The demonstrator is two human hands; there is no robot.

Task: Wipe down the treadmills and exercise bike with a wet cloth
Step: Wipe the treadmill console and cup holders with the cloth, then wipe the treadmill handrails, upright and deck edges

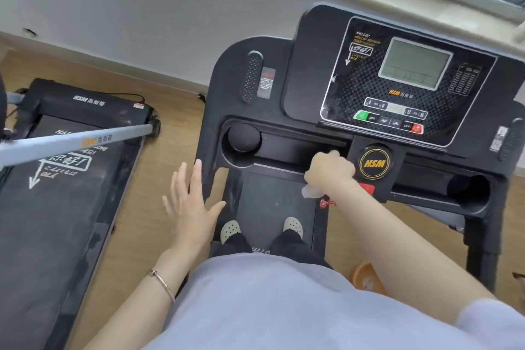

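Observation:
I stand on the belt of a black treadmill (284,79) whose console with a grey screen (414,65) faces me. My right hand (329,169) grips a pale wet cloth (311,192) and presses it into the console's left tray, next to the round yellow HSM knob (375,163). Only a corner of the cloth shows below the wrist. My left hand (190,202) hovers open with straight spread fingers beside the console's left edge, holding nothing. A second black treadmill (65,179) lies on the floor to the left.
A grey handrail (76,140) of the left treadmill crosses its deck. An orange basin (368,278) sits on the wooden floor at the lower right. A white wall and a window sill run behind the console. A red safety clip (326,203) hangs under the knob.

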